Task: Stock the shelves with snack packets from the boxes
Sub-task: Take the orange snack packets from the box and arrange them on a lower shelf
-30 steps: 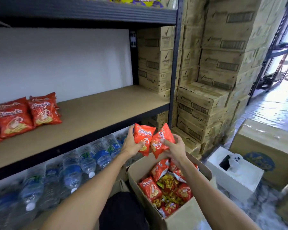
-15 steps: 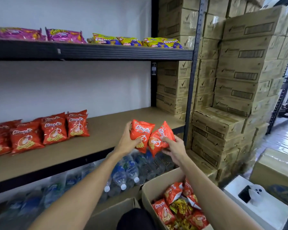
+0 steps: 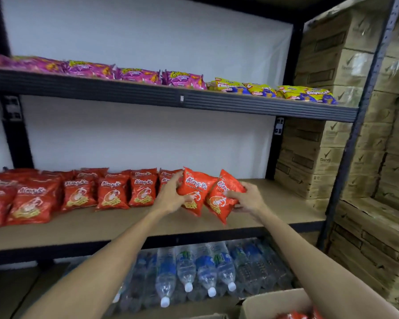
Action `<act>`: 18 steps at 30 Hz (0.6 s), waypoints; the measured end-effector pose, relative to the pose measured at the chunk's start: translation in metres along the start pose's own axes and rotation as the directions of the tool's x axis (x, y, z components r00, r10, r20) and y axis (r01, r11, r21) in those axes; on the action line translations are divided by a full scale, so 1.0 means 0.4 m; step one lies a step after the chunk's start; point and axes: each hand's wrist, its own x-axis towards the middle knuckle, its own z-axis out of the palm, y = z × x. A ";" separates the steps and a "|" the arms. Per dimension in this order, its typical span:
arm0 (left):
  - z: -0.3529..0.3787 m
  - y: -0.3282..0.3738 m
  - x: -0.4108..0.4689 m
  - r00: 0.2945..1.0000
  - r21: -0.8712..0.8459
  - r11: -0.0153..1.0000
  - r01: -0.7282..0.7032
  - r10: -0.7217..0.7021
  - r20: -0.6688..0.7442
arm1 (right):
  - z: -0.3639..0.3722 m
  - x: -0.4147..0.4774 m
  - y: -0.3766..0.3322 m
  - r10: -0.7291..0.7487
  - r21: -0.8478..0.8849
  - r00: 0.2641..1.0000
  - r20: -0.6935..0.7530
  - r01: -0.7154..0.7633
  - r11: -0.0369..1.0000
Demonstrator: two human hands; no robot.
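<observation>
Nearest to us, at the bottom right, an open cardboard box [image 3: 272,303] is showing a few red packets [image 3: 294,316] at its edge, blurred by the frame's corner. Just beyond it, plastic water bottles [image 3: 205,271] are lying on their sides under the middle shelf, white caps pointing our way.

We are reaching both bare forearms up over the bottles to the middle shelf [image 3: 124,224]. Our left hand [image 3: 171,197] is curling its grip round the side of one red snack packet [image 3: 195,188], thumb on the front. Our right hand [image 3: 248,200] is closing its grip on a second red packet [image 3: 220,200], fingers wrapping its right edge. The two packets are leaning against each other, tilted, over the bare brown board of the shelf; they are probably hanging just above it, though we cannot tell for sure whether their lower corners are touching.

Just left of our left hand, a row of matching red packets [image 3: 78,194] is lying along the same shelf, overlapping toward the far left.

Above, the upper shelf [image 3: 148,94] is carrying pink packets [image 3: 138,75] on the left and yellow packets [image 3: 263,89] on the right. Stacked brown cartons [image 3: 332,157] are standing to the right of the rack.
</observation>
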 end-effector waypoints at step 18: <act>-0.417 -0.314 -0.024 0.957 0.026 0.995 0.096 -0.085 -0.279 | 0.462 0.204 -0.070 -0.063 -0.143 0.939 0.337 0.117 0.983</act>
